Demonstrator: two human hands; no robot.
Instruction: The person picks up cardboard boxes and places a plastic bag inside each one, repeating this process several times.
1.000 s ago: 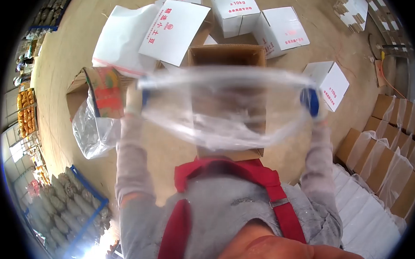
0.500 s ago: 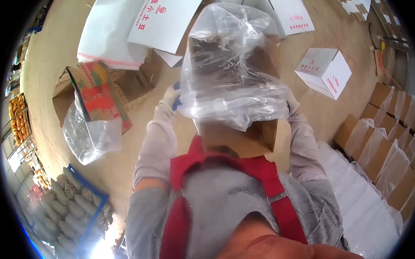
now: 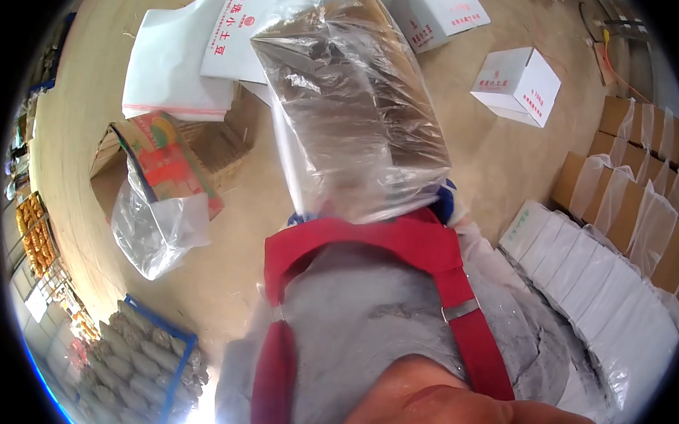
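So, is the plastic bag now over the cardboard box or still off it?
Over it. The clear plastic bag covers the brown cardboard box on top and sides, down to the person's chest; the box shows through the film.

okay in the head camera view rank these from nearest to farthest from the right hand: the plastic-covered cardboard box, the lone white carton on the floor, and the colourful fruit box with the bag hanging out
1. Plastic-covered cardboard box: directly at the right hand, which is mostly hidden by its lower corner.
2. Lone white carton: on the floor, up and to the right.
3. Colourful fruit box: across on the left side.

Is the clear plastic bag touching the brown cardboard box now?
Touching. The head view shows the clear plastic bag drawn over the brown cardboard box, its film lying flat against the box's sides.
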